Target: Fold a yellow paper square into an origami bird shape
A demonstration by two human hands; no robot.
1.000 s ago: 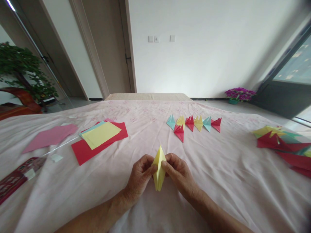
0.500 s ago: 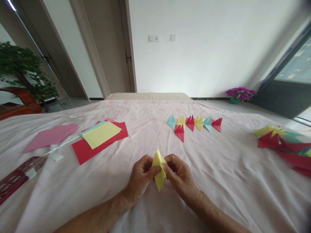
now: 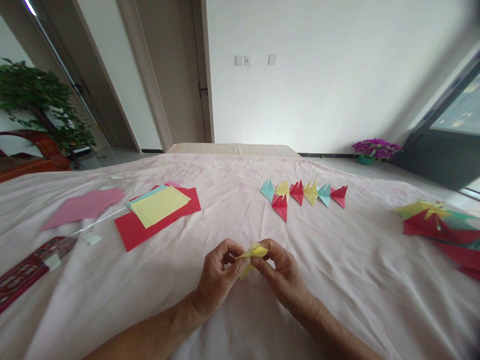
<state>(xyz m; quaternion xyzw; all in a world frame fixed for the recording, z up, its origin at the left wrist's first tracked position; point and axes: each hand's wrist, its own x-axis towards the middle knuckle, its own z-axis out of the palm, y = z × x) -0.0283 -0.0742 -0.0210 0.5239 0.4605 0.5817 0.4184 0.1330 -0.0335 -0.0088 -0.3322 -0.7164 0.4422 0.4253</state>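
A small folded piece of yellow paper (image 3: 256, 251) is pinched between my two hands, low in the middle of the view. My left hand (image 3: 220, 267) grips its left side between thumb and fingers. On the right side, my right hand (image 3: 281, 267) holds it with the thumb pressed near its middle. The paper's upper part lies folded over, and a lower flap shows beneath the thumbs. Beyond the hands stands a row of folded paper pieces in blue, yellow and red, with one red folded piece (image 3: 280, 207) in front of it.
Flat yellow sheets (image 3: 161, 206) lie on red paper (image 3: 125, 231) to the left, beside pink paper (image 3: 84, 206) and a dark red packet (image 3: 32, 270). More folded red and yellow papers (image 3: 423, 223) lie at the far right. A pink cloth (image 3: 360, 270) covers the surface.
The yellow paper stood upright as a long diamond between my hands; now its top is bent over and it looks shorter and wider. The view has shifted slightly.
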